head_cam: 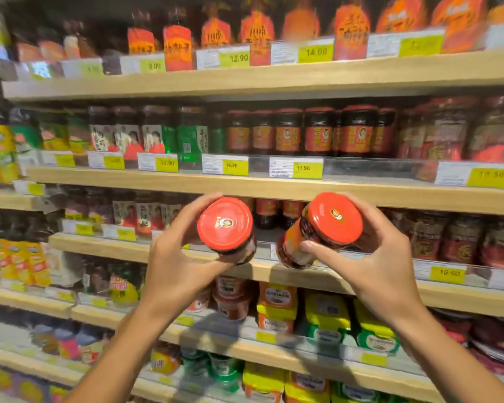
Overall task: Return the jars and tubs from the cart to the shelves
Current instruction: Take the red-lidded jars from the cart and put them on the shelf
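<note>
One head-worn wide-angle view only; nothing is shared with a second view. The shelving (274,187) is faced straight on at close range, filling the frame, boards bowed by the lens. Both forearms are seen entering from 6 o'clock. The left hand (178,257) and right hand (373,257) are caught at centre, near the camera. Edges are blurred.
</note>
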